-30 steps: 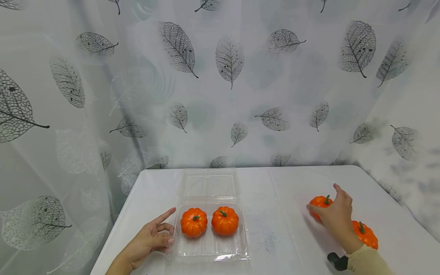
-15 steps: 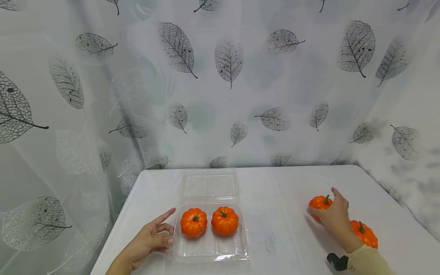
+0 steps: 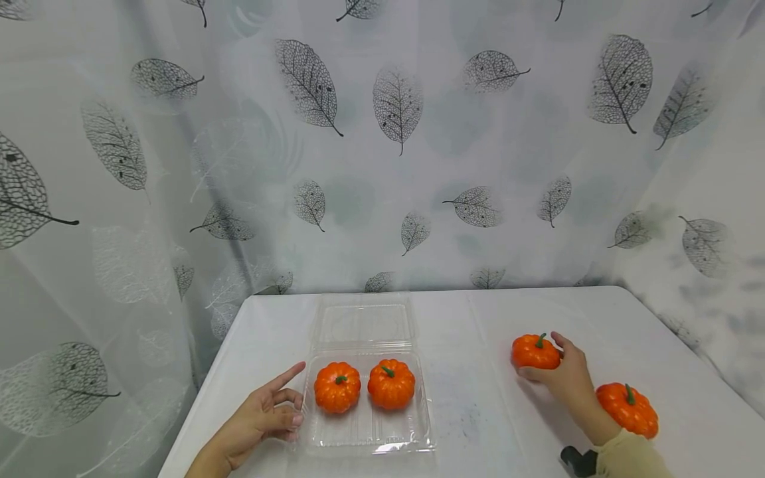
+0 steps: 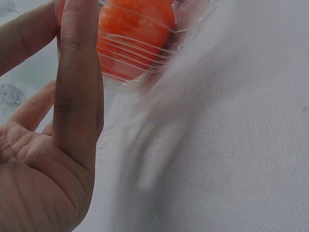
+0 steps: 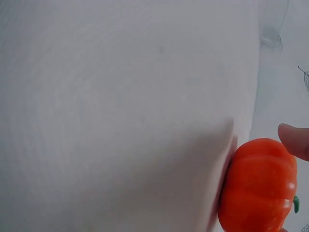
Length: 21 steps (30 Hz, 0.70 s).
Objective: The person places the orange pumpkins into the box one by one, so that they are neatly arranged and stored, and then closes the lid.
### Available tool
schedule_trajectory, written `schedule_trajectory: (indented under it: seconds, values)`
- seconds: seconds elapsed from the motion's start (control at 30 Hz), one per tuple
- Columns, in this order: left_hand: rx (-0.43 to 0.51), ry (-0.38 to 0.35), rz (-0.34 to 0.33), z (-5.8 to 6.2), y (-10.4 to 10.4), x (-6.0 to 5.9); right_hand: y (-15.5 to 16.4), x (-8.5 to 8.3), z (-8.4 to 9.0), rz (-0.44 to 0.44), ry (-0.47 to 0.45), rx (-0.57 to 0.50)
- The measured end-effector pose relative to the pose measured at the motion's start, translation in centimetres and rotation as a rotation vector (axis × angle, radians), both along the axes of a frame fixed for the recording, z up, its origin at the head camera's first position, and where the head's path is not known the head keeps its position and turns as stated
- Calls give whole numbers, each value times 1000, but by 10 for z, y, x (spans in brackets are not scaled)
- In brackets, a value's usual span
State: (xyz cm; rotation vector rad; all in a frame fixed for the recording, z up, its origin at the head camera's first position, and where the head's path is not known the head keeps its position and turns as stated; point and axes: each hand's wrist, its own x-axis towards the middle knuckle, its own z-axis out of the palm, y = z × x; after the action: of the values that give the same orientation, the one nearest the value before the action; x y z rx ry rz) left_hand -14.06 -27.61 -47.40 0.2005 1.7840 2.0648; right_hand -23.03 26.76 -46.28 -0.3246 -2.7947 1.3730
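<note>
1. Left hand (image 3: 263, 418) resting palm-up on the table (image 3: 478, 411), touching the left wall of the clear clamshell container (image 3: 364, 431); fingers (image 4: 77, 72) loosely spread, index straight, gripping nothing.
2. In the container's tray: two orange pumpkins side by side, left pumpkin (image 3: 337, 386) and middle pumpkin (image 3: 391, 384), stems up; front half of the tray free, lid (image 3: 364, 322) lying open behind.
3. Well to the right: held pumpkin (image 3: 534, 352) pinched by the right hand (image 3: 568, 375), fingers curled round its side, thumb tip (image 5: 294, 140) showing at its top in the wrist view; low over or on the table, cannot tell which.
4. Just right of that wrist: spare pumpkin (image 3: 627, 409) on the table, stem up.
5. Risks, as a judgement: smooth rounded shell slipping from a partial side grip and rolling toward the table edge; sleeve or wrist nudging the spare pumpkin; light container sliding or tipping, being steadied only by straight fingers at one wall.
6. Writing: no brand, label or lettering readable anywhere; only a leaf pattern on the backdrop curtain (image 3: 394, 146).
</note>
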Motion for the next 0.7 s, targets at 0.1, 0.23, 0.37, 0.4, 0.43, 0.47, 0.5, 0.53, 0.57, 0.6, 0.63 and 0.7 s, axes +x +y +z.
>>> schedule_trajectory:
  seconds: [0.1, 0.23, 0.37, 0.4, 0.43, 0.47, 0.5, 0.53, 0.57, 0.6, 0.63, 0.7]
  values:
    - [-4, -3, 1, 0, 0, 0, 0, -1, -2, 3, -26, -30]
    - [-4, -1, -1, -1, 0, 0, -1, -1, -3, 10, -54, -63]
    - [-2, 2, -2, -2, -1, 1, -3, -1, -4, 2, -73, -81]
    - [-2, 2, -1, -2, -1, 1, -3, -1, -4, 0, -77, -83]
    - [-1, 2, -1, -2, -1, 0, -3, -1, -4, -4, -78, -85]
    - [-1, 2, -1, -2, -1, 0, -3, -1, -5, -5, -80, -84]
    - [-2, 2, 0, -1, -1, 0, -3, -1, -5, -8, -83, -85]
    - [-2, 2, 1, -1, 0, 0, -2, -1, -5, -7, -85, -83]
    - [-3, 2, 1, -1, 0, 0, -2, -1, -5, -8, -88, -80]
    - [-3, 2, 2, -1, 0, 0, -2, -1, -5, -8, -91, -78]
    - [-5, 3, 2, -1, 0, 0, -2, -1, -6, -8, -94, -77]
    - [-7, 5, 3, -1, 0, 0, -2, -2, -5, -6, -99, -74]
